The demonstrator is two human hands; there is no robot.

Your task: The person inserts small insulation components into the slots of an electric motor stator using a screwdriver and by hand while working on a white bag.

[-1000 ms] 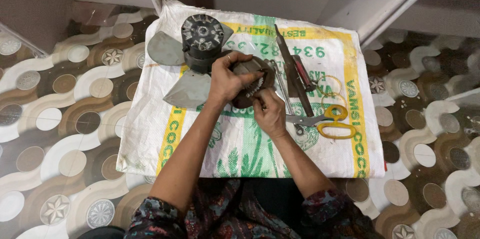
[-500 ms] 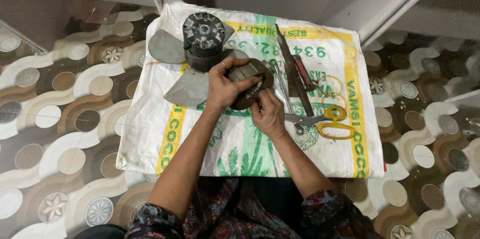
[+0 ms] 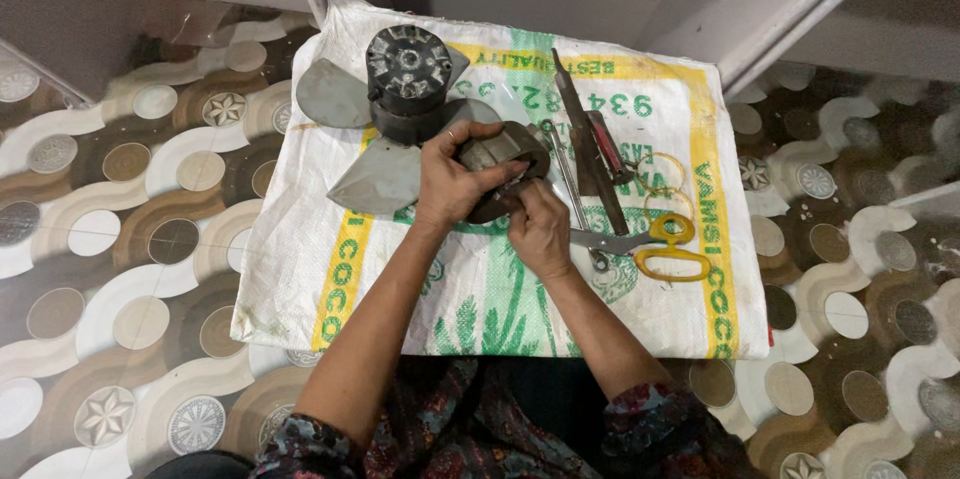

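Observation:
My left hand grips a round dark metal motor part, holding it tilted just above a white woven sack spread on the floor. My right hand touches the lower edge of that same part with its fingertips bent in. Right behind my left hand stands a dark fan motor with grey metal blades spread around it.
To the right of my hands lie yellow-handled scissors, a long flat metal file, a thin screwdriver and a small red-handled tool. Patterned brown and white floor tiles surround the sack. White furniture edges rise at the back.
My left hand has turned the motor part slightly in its grip, and my right hand's fingers have shifted along its lower edge. The tools and fan have stayed put.

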